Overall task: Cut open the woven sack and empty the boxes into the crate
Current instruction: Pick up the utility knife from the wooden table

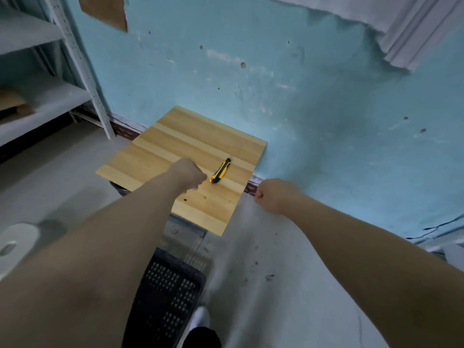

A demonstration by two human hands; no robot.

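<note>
Just beyond the left hand (188, 175), a yellow-and-black utility knife (221, 171) lies on a wooden board (160, 156), close to the curled fingers but apart from them. The right hand (272, 195), off the board's right edge, is closed in an empty fist. Beneath the left forearm sits a black perforated crate (163, 297).

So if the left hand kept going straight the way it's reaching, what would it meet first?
Most likely the yellow utility knife: the left hand is curled just short of its near end, above the wooden board. Its height over the board is unclear.
</note>
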